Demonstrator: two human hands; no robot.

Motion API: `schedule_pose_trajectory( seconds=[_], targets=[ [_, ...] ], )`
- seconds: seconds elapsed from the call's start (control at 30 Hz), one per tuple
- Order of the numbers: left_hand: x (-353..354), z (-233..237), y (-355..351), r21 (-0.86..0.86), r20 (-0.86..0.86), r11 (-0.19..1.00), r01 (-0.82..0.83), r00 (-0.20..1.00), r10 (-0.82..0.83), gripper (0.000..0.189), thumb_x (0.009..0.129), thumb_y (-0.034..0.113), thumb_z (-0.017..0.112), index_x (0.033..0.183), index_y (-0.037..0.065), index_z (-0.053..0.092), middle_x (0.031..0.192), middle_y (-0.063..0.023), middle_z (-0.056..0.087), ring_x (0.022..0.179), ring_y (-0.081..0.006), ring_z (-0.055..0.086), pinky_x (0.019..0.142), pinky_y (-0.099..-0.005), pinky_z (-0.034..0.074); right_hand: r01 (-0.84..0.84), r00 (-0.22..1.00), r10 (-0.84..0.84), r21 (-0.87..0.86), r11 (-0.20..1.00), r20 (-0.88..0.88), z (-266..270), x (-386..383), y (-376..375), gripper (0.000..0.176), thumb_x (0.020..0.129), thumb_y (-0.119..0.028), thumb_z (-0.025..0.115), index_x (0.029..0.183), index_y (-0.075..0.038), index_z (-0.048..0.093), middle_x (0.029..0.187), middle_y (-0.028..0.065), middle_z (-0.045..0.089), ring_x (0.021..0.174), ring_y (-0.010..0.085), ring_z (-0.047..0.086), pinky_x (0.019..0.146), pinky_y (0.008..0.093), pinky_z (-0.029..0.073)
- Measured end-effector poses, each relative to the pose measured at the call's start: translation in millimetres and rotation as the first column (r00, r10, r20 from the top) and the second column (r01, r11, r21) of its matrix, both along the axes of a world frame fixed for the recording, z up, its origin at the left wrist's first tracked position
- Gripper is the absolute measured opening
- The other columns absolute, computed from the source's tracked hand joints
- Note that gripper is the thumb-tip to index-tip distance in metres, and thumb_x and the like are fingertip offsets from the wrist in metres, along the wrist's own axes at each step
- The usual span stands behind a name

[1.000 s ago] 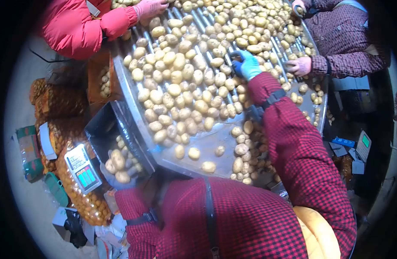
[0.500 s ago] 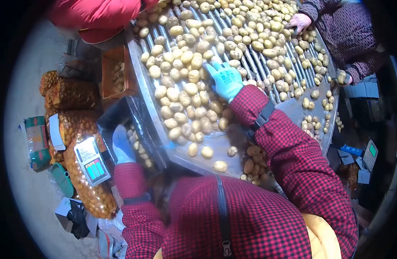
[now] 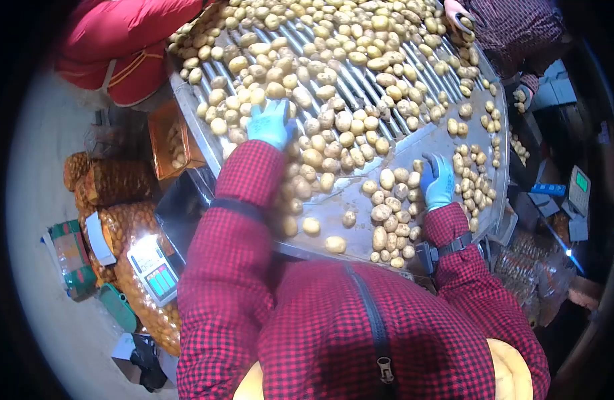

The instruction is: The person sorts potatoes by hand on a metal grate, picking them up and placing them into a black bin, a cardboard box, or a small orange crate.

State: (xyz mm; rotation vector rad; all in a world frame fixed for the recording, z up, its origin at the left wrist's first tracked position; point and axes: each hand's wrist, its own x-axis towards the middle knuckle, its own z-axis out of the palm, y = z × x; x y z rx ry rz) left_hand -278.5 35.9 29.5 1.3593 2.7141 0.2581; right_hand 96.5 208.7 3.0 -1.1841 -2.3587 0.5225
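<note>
My left hand point(image 3: 270, 125), in a light blue glove, lies over potatoes at the left side of the metal sorting table point(image 3: 413, 141). Its fingers are spread and touch the potatoes point(image 3: 313, 157) around them. Farther right, my right hand point(image 3: 439, 181), gloved the same way, rests on the table plate between two groups of potatoes. Its fingers are apart, with nothing visible in them. One group of smaller potatoes point(image 3: 391, 220) lies just left of this hand, another point(image 3: 475, 175) just right. Part of the left palm side is hidden.
Metal rollers point(image 3: 360, 83) carry more potatoes beyond my hands. A person in a red jacket point(image 3: 130, 43) stands at far left, another person's hand point(image 3: 459, 15) at far right. Left are an orange crate point(image 3: 177, 143), a scale point(image 3: 152, 270) and net sacks point(image 3: 120, 183).
My left hand has left the black-lined box and come up onto the potatoes. My right hand has moved right and nearer, from the large pile to the smaller groups. The view has shifted.
</note>
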Motion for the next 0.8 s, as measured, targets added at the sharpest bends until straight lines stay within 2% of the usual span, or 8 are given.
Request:
schedule_pose_trajectory(
  seconds=[0.1, 0.2, 0.33, 0.43, 0.5, 0.57, 0.7, 0.8],
  targets=[
    [15, 27, 36, -0.272, -0.004, 0.962, -0.004, 1.000, 0.003, 0.049, 0.088, 0.041, 0.065, 0.132, 0.020, 0.057, 0.128, -0.0078, 0.063, 0.118, -0.0336, 0.053, 0.098, -0.0509, 0.044, 0.066, 0.987, -0.095, 0.210, 0.975, 0.132, -32, 27, -24, 0.031, 0.086, -0.013, 0.059, 0.116, -0.010, 0.067, 0.117, 0.0173, 0.063, 0.112, 0.0387, 0.056, 0.099, 0.0492, 0.043],
    [1, 10, 37, -0.205, 0.023, 0.972, 0.114, 0.993, -0.112, 0.045, 0.087, 0.034, 0.068, 0.129, 0.019, 0.058, 0.124, -0.0128, 0.065, 0.115, -0.0322, 0.057, 0.094, -0.0481, 0.048, 0.059, 0.991, -0.087, 0.249, 0.967, 0.103, -50, 36, -28, 0.034, 0.087, -0.015, 0.058, 0.120, -0.014, 0.065, 0.122, 0.0159, 0.060, 0.113, 0.0387, 0.054, 0.101, 0.0507, 0.041],
    [-39, -40, 19, 0.297, 0.679, 0.948, -0.114, 0.723, -0.125, 0.043, 0.088, 0.016, 0.068, 0.130, 0.016, 0.058, 0.121, -0.0177, 0.064, 0.114, -0.0349, 0.060, 0.095, -0.0438, 0.050, 0.109, 0.984, -0.143, 0.289, 0.951, 0.101, -52, 35, -33, 0.031, 0.086, -0.014, 0.059, 0.117, -0.016, 0.065, 0.123, 0.0144, 0.059, 0.110, 0.0381, 0.054, 0.097, 0.0505, 0.043],
    [14, 31, 28, 0.125, 0.269, 0.978, 0.164, 0.944, -0.193, 0.051, 0.088, 0.014, 0.067, 0.137, 0.021, 0.053, 0.126, -0.0193, 0.060, 0.116, -0.0382, 0.059, 0.099, -0.0447, 0.049, 0.124, 0.982, -0.154, 0.247, 0.961, 0.106, -41, 28, -38, 0.031, 0.085, -0.012, 0.060, 0.115, -0.013, 0.066, 0.122, 0.0157, 0.059, 0.111, 0.0384, 0.054, 0.098, 0.0503, 0.043],
    [25, 16, 39, -0.080, 0.188, 0.939, 0.333, 0.931, -0.314, 0.056, 0.090, 0.025, 0.061, 0.143, 0.031, 0.044, 0.139, -0.0195, 0.046, 0.119, -0.0400, 0.056, 0.098, -0.0511, 0.048, 0.120, 0.986, -0.144, 0.240, 0.963, 0.088, -38, 21, -34, 0.030, 0.085, -0.012, 0.060, 0.114, -0.013, 0.066, 0.121, 0.0159, 0.059, 0.111, 0.0382, 0.054, 0.097, 0.0505, 0.043],
    [53, 28, 65, -0.339, 0.079, 0.921, 0.189, 0.982, -0.173, 0.052, 0.093, 0.025, 0.056, 0.143, 0.031, 0.044, 0.138, -0.0198, 0.046, 0.118, -0.0398, 0.057, 0.097, -0.0512, 0.049, 0.113, 0.987, -0.140, 0.277, 0.954, 0.078, -52, 25, -27, 0.027, 0.087, -0.014, 0.059, 0.113, -0.016, 0.065, 0.121, 0.0148, 0.058, 0.109, 0.0375, 0.054, 0.094, 0.0514, 0.045],
    [41, 4, 86, -0.255, 0.203, 0.964, 0.081, 0.979, -0.028, 0.046, 0.095, 0.021, 0.055, 0.139, 0.032, 0.049, 0.136, -0.0237, 0.048, 0.112, -0.0401, 0.061, 0.098, -0.0474, 0.048, 0.104, 0.991, -0.122, 0.263, 0.959, 0.053, -44, 26, -29, 0.026, 0.087, -0.014, 0.059, 0.112, -0.016, 0.065, 0.120, 0.0161, 0.058, 0.111, 0.0383, 0.052, 0.096, 0.0523, 0.044],
    [56, 12, 85, -0.315, 0.102, 0.930, 0.188, 0.981, -0.164, 0.043, 0.100, 0.020, 0.045, 0.142, 0.030, 0.049, 0.139, -0.0246, 0.049, 0.116, -0.0386, 0.061, 0.100, -0.0445, 0.048, 0.127, 0.979, -0.166, 0.287, 0.949, 0.115, -52, 27, -29, 0.026, 0.087, -0.014, 0.059, 0.112, -0.016, 0.066, 0.120, 0.0162, 0.058, 0.112, 0.0386, 0.052, 0.097, 0.0520, 0.043]
  ],
)
